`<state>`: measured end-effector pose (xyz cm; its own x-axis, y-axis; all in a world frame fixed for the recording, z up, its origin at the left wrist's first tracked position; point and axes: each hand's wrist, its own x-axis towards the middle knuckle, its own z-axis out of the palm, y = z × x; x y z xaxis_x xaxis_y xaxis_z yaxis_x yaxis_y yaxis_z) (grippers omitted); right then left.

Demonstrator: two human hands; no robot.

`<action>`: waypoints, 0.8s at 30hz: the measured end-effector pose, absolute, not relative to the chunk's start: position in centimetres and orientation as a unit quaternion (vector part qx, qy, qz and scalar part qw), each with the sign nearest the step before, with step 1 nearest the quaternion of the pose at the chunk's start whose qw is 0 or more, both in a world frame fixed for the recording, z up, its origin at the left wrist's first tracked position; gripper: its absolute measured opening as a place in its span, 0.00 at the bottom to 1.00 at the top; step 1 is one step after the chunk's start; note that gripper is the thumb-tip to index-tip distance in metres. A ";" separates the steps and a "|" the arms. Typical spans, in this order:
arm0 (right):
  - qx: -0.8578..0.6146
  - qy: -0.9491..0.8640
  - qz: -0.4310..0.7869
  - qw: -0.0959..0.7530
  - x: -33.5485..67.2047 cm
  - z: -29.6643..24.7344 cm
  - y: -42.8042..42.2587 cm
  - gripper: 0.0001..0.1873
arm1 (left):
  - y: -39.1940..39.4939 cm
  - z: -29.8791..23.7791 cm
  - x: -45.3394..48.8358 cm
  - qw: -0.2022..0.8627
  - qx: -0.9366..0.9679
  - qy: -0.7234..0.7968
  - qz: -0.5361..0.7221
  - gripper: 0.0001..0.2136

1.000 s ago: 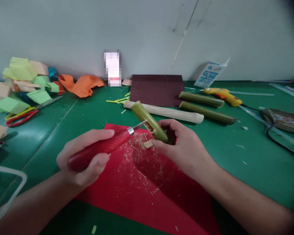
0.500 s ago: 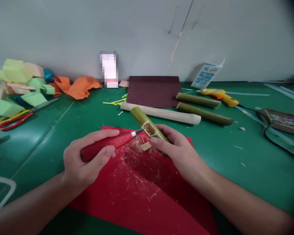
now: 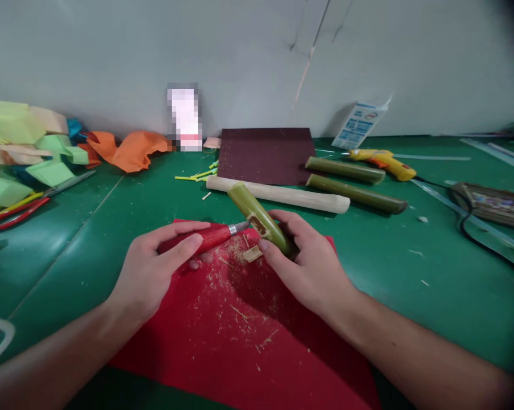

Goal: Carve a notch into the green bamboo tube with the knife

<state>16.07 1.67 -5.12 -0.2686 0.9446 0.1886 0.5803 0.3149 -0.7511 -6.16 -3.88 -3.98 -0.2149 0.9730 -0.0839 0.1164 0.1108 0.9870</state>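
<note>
My right hand (image 3: pixel 310 262) is wrapped round the lower end of a short green bamboo tube (image 3: pixel 257 215), which tilts up and away to the left. A rectangular notch is cut in its side. My left hand (image 3: pixel 154 270) grips the red handle of a carving knife (image 3: pixel 209 238). The knife's small metal blade touches the notch. Both hands hover over a red paper sheet (image 3: pixel 248 336) strewn with pale shavings and a small cut chip (image 3: pixel 252 254).
Behind lie a pale wooden stick (image 3: pixel 282 195), two green bamboo tubes (image 3: pixel 346 171), dark sandpaper (image 3: pixel 265 155) and a yellow glue gun (image 3: pixel 383 162) with cable. Folded coloured papers (image 3: pixel 21 148) and red scissors (image 3: pixel 13 208) sit at the left. A wall closes the back.
My left hand has slid forward along the knife handle, nearer the blade. Both hands and the bamboo have shifted slightly left and lower toward the red sheet.
</note>
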 end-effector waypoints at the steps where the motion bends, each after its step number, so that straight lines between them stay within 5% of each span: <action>1: -0.512 -0.748 0.275 0.321 16.0 -5.1 1.7 0.22 | -3.9 -3.9 -6.2 0.427 0.465 0.612 0.476 0.15; 10: -0.495 -0.781 0.221 0.312 15.9 -5.0 1.8 0.20 | -3.5 -3.2 -6.8 0.132 0.664 0.622 0.393 0.11; 17: -0.475 -0.801 0.190 0.312 16.0 -5.2 1.7 0.21 | -4.1 -3.1 -6.7 0.080 0.695 0.597 0.392 0.10; 24: -0.422 -0.831 0.209 0.297 16.2 -5.4 1.8 0.19 | -3.7 -3.2 -6.5 0.139 0.649 0.637 0.393 0.12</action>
